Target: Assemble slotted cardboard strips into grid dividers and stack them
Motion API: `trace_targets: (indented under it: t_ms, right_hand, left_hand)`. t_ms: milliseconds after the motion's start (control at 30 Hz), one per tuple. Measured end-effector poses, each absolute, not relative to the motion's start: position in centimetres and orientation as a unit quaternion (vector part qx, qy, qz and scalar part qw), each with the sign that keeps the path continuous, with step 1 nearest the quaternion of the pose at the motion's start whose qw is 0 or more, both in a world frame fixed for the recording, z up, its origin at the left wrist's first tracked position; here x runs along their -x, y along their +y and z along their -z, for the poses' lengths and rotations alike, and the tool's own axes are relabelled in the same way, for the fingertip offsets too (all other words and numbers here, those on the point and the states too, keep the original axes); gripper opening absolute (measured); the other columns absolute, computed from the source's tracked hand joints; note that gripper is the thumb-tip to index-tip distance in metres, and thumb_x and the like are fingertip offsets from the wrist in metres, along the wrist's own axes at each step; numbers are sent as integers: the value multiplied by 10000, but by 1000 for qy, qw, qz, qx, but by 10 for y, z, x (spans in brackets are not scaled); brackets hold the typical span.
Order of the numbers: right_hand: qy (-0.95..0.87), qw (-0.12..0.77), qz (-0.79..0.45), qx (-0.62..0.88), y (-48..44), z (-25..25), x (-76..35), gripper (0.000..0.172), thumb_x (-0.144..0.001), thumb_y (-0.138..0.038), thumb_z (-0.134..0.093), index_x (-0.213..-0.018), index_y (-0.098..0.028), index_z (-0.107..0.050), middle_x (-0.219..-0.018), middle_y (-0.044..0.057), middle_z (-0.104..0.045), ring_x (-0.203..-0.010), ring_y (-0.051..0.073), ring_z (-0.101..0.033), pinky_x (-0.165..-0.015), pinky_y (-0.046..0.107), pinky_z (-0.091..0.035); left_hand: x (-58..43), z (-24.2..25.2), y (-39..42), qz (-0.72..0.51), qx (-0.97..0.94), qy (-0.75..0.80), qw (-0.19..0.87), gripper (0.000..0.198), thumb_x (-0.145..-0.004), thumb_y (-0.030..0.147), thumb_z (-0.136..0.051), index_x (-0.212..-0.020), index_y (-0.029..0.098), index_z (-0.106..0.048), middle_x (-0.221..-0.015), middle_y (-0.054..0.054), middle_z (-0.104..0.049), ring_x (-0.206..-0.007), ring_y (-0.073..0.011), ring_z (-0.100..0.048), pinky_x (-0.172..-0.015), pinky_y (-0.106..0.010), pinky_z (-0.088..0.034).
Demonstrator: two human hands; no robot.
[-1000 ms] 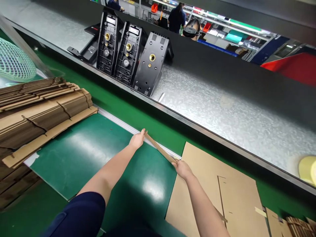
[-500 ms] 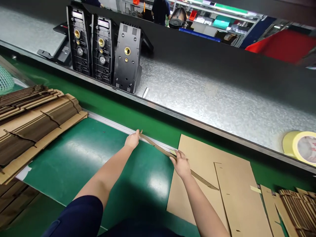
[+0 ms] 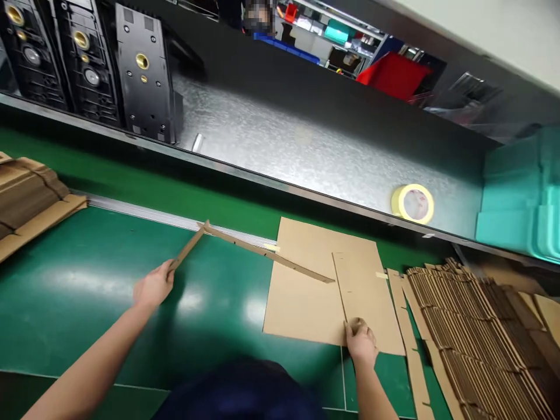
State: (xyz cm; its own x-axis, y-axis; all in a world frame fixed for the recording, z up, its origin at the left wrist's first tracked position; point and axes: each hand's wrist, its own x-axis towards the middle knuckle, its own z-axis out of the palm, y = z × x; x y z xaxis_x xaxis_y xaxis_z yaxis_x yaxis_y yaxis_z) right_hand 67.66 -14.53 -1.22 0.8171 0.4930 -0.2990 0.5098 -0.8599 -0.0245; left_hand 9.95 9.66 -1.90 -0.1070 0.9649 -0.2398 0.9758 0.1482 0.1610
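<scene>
On the left, my left hand (image 3: 153, 286) is closed on the near end of a narrow cardboard strip (image 3: 189, 249). That strip's far end meets a longer cardboard strip (image 3: 245, 244) standing on edge, and the two form a corner by the metal rail. Rightward, the longer strip reaches over a flat cardboard sheet (image 3: 301, 303) with a long slit. My right hand (image 3: 362, 343) is at the near edge of this sheet, by the slit, with fingers curled and gripping the edge. Part of the edge is hidden under the fingers.
Stacked folded cardboard (image 3: 472, 338) lies right, more cardboard (image 3: 30, 192) left. A slotted strip (image 3: 409, 344) lies beside the sheet. The raised metal shelf (image 3: 280, 151) holds black housings (image 3: 146, 87), a yellow tape roll (image 3: 396, 204) and a teal bin (image 3: 516, 192).
My left hand has moved nearer me and left, swinging one strip out from the longer one. My right hand has let go of the longer strip and moved to the sheet's near edge. The view shifted right.
</scene>
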Motion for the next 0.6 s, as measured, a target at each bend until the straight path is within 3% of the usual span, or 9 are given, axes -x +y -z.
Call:
trace_targets:
  t_ms: [100, 200, 333, 467, 600]
  right_hand:
    - [209, -16, 99, -973, -141, -10, -687, 688, -812, -601, -357, -1317, -149, -471, -1265, 239, -527, -1237, 404, -455, -927, 566, -419]
    - [216, -90, 67, -970, -122, -30, -687, 745, -803, -665, -341, -1370, -190, -429, -1209, 221, -561, -1195, 403, -501, -893, 543, -463]
    - [476, -210, 271, -810, -74, -50, -614, 645, -800, -634, -459, -1336, -277, -497, -1205, 114, -587, -1049, 301, -612, -879, 414, -516]
    - [642, -189, 460, -583, -31, -68, -499, 479, -894, -540, -435, -1277, -292, -581, -1245, 78, -581, -1155, 238, -550, -948, 345, -490]
    - [673, -140, 509, -518, 4, -68, -439, 473, -929, -526, -398, -1297, -285, -573, -1226, 64, -602, -1146, 216, -547, -1042, 379, -413]
  left_hand:
    - [-99, 13, 90, 5, -649, 749, 137, 429, -923, 338, -330, -1310, 228, -480, -1227, -85, -630, -977, -256, -648, -794, -390, -526]
    - [-101, 5, 86, -22, -656, 740, 149, 408, -914, 296, -368, -1293, 222, -501, -1228, -75, -631, -1032, -232, -632, -837, -350, -515]
    - [-98, 8, 86, -58, -652, 739, 161, 402, -908, 223, -372, -1288, 245, -503, -1235, -43, -625, -1043, -199, -624, -810, -302, -514]
    - [-96, 15, 84, -72, -652, 737, 160, 397, -923, 225, -358, -1299, 261, -480, -1251, -24, -610, -1063, -177, -609, -812, -279, -504]
    - [-100, 16, 88, -102, -661, 724, 169, 397, -940, 238, -347, -1328, 253, -429, -1250, -48, -607, -1095, -179, -592, -838, -287, -492]
